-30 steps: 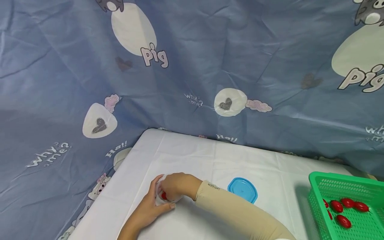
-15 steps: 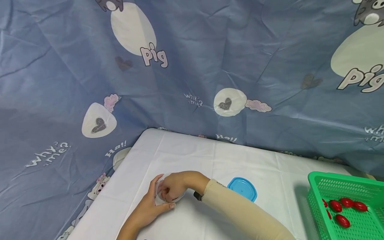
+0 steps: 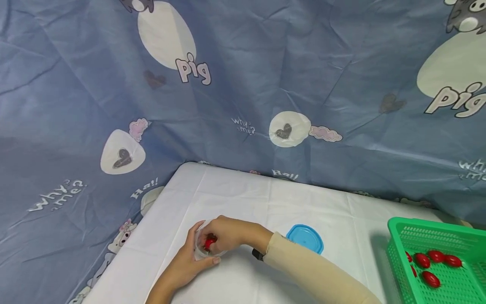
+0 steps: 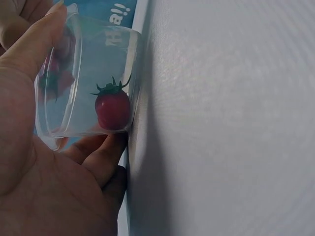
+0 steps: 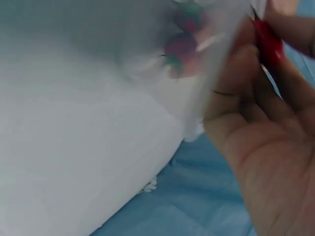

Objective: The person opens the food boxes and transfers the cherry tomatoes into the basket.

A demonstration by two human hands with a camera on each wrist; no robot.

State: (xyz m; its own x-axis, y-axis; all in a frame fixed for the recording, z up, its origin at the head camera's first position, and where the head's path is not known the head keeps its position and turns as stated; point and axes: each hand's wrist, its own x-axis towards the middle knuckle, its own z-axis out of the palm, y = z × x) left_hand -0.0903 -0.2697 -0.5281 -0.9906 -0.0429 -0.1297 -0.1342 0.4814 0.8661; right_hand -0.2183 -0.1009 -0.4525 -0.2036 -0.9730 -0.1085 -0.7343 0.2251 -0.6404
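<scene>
My left hand grips a clear plastic tub from its side, thumb along the rim and fingers underneath. Through the tub's wall, a cherry tomato with a green stem top shows at the bottom; another red tomato shows near the mouth. My right hand reaches to the tub's mouth. Between its thumb and fingers it pinches a red cherry tomato, with the same red showing at the opening in the head view. Blur softens the tub's contents in the right wrist view.
A blue lid lies on the white-covered table, right of the tub and close behind my right sleeve. At the right edge stands a green basket with several cherry tomatoes. A blue printed cloth hangs behind the table.
My right hand, deeper in the tub a second ago, has drawn up and turned slightly, its wrist shifting right. A red tomato now shows at its fingers. The left hand keeps its grip.
</scene>
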